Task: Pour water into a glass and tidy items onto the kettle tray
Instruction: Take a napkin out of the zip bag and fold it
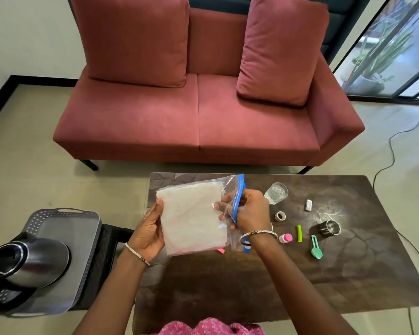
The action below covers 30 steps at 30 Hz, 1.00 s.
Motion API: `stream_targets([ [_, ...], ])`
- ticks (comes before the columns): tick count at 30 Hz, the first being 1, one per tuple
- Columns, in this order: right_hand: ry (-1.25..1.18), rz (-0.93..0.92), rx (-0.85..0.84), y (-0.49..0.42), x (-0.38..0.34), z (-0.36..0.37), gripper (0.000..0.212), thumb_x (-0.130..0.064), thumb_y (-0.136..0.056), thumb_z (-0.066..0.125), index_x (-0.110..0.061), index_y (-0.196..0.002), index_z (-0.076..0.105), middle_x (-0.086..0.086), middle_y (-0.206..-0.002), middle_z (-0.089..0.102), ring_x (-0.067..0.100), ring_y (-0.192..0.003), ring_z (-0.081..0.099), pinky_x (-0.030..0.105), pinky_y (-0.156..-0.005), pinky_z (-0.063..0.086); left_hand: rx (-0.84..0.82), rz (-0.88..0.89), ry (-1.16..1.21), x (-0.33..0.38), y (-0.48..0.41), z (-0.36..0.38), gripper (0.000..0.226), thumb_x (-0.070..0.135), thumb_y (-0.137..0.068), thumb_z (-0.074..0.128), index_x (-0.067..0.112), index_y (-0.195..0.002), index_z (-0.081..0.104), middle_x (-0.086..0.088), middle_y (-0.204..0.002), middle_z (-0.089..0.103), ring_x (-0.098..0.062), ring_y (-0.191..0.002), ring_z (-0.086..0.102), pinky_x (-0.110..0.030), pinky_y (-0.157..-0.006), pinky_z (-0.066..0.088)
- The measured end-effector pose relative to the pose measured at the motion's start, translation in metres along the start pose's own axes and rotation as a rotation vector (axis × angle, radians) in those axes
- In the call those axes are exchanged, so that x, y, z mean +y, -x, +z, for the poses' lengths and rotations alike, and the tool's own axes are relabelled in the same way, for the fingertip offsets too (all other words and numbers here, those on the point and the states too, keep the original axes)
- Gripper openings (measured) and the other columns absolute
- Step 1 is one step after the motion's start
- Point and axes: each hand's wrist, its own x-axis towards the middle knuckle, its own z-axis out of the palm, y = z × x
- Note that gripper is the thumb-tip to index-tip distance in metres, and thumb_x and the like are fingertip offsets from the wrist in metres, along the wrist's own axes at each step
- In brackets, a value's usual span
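Observation:
I hold a clear zip bag (194, 218) with a white folded cloth inside, up above the dark table (264, 281). My left hand (148, 230) grips the bag's left edge. My right hand (247, 211) pinches its blue zip strip on the right side. A glass (276, 193) with water stands on the table just right of my right hand. The steel kettle (27, 262) sits on the grey tray (65, 223) on a low stand to the left.
On the table's right half lie a tape roll (280, 216), a small white box (308, 205), a pink-capped bottle (286, 238), a green clip (299, 233), a teal scoop (316, 247) and a steel cup (329, 228). A red sofa (198, 112) stands beyond.

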Motion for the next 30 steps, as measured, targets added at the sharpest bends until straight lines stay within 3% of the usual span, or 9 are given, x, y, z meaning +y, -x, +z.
stream_targets([
  [4, 0.000, -0.005, -0.029, 0.000, -0.002, -0.001, 0.008, -0.004, -0.079, 0.079, -0.002, -0.079, 0.072, 0.000, -0.062, 0.072, 0.015, -0.053, 0.070, 0.022, -0.040, 0.050, -0.002, -0.006, 0.015, 0.000, 0.001, -0.002, 0.043, 0.037, -0.095, 0.050, 0.017, -0.132, 0.055, -0.014, -0.129, 0.061, -0.033, -0.115, 0.061, -0.058, -0.086, 0.052],
  [8, 0.041, -0.090, -0.082, -0.001, -0.006, -0.005, 0.010, -0.009, -0.081, 0.078, -0.005, -0.086, 0.071, 0.008, -0.073, 0.075, 0.016, -0.061, 0.073, 0.023, -0.044, 0.054, 0.020, -0.028, 0.042, 0.000, -0.002, -0.006, 0.045, 0.037, -0.093, 0.054, 0.016, -0.132, 0.055, -0.014, -0.130, 0.060, -0.033, -0.116, 0.060, -0.058, -0.085, 0.053],
  [11, 0.070, -0.148, -0.079, -0.006, -0.004, -0.008, 0.007, -0.010, -0.087, 0.071, -0.010, -0.091, 0.066, 0.009, -0.074, 0.074, 0.016, -0.064, 0.074, 0.033, -0.046, 0.057, 0.069, -0.038, 0.068, -0.001, -0.002, -0.008, 0.045, 0.036, -0.091, 0.057, 0.013, -0.130, 0.058, -0.015, -0.128, 0.061, -0.033, -0.113, 0.062, -0.059, -0.084, 0.052],
  [15, 0.264, -0.272, 0.050, -0.017, 0.004, -0.011, 0.010, -0.008, -0.090, 0.061, -0.017, -0.087, 0.061, -0.001, -0.066, 0.072, 0.013, -0.062, 0.070, 0.040, -0.065, 0.060, 0.134, -0.032, 0.102, -0.004, -0.004, -0.008, 0.047, 0.036, -0.089, 0.059, 0.010, -0.129, 0.058, -0.015, -0.126, 0.063, -0.031, -0.115, 0.061, -0.057, -0.087, 0.051],
  [19, 0.257, -0.275, -0.025, -0.019, 0.005, -0.012, 0.012, -0.020, -0.088, 0.068, -0.022, -0.100, 0.072, -0.006, -0.077, 0.075, 0.010, -0.076, 0.070, 0.035, -0.078, 0.059, 0.069, -0.078, 0.111, -0.008, -0.004, -0.005, 0.047, 0.034, -0.090, 0.058, 0.011, -0.131, 0.056, -0.015, -0.129, 0.061, -0.032, -0.117, 0.059, -0.059, -0.090, 0.049],
  [23, 0.282, -0.245, -0.098, -0.023, 0.008, -0.016, 0.010, -0.025, -0.087, 0.071, -0.016, -0.088, 0.076, 0.001, -0.077, 0.073, 0.019, -0.075, 0.068, 0.040, -0.074, 0.059, 0.073, -0.101, 0.061, -0.010, -0.006, 0.000, 0.046, 0.025, -0.086, 0.063, 0.011, -0.129, 0.056, -0.015, -0.125, 0.064, -0.033, -0.110, 0.064, -0.057, -0.082, 0.054],
  [26, 0.233, -0.232, 0.043, -0.030, 0.014, -0.028, 0.014, -0.023, -0.091, 0.064, -0.013, -0.083, 0.068, -0.003, -0.071, 0.066, 0.011, -0.065, 0.058, 0.033, -0.063, 0.050, 0.118, -0.090, 0.052, -0.010, -0.010, 0.000, 0.037, 0.024, -0.088, 0.061, 0.011, -0.123, 0.060, -0.015, -0.116, 0.069, -0.031, -0.098, 0.069, -0.053, -0.073, 0.058],
  [28, 0.163, -0.233, 0.122, -0.035, 0.017, -0.041, 0.015, -0.020, -0.093, 0.061, -0.010, -0.083, 0.062, -0.003, -0.066, 0.057, 0.010, -0.059, 0.047, 0.029, -0.058, 0.041, 0.143, -0.089, 0.042, -0.010, -0.015, -0.005, 0.037, 0.026, -0.088, 0.062, 0.012, -0.123, 0.059, -0.014, -0.115, 0.069, -0.031, -0.098, 0.069, -0.055, -0.077, 0.056],
  [30, 0.090, -0.243, 0.180, -0.039, 0.022, -0.054, 0.016, -0.023, -0.095, 0.058, -0.010, -0.086, 0.059, 0.007, -0.066, 0.059, 0.015, -0.059, 0.048, 0.036, -0.056, 0.041, 0.150, -0.116, 0.036, -0.010, -0.019, -0.011, 0.044, 0.028, -0.087, 0.063, 0.013, -0.128, 0.056, -0.015, -0.119, 0.067, -0.034, -0.107, 0.065, -0.061, -0.089, 0.049],
])
